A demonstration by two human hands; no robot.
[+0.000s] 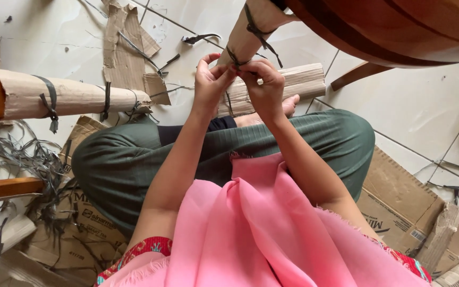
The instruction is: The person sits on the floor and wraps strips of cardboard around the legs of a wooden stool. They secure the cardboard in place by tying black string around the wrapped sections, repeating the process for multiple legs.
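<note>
The leg (pixel 251 32) I am working on is wrapped in cardboard and runs on a slant, its long axis going from about 1 o'clock, where it meets the brown wooden seat (pixel 399 26), down toward 7 o'clock, where its lower end points at my lap. Two dark ties ring it: one high up, and the tie (pixel 236 57) right at my fingertips.

My left hand (pixel 212 79) comes in from 7 o'clock and my right hand (pixel 264 85) from 5 o'clock; they meet at the lower tie, knuckles almost touching. The left thumb and forefinger are pinched together on the tie's knot, the other fingers curled loose. The right fingers are bunched tight against the same spot (whether they pinch a strand end or only press the cardboard, I cannot tell).

Behind my hands a flat corrugated roll (pixel 298 82) lies on the floor, long axis 9 to 3 o'clock, with my bare foot (pixel 290 103) just beside it. At 9 o'clock another wrapped leg (pixel 70 95) lies level, tied in three places. Cut strips (pixel 22 154) are heaped at 8 o'clock, and flattened boxes (pixel 399 196) lie at 4 o'clock. My crossed legs in green trousers (pixel 134 159) and a pink cloth (pixel 272 234) fill the foreground.
</note>
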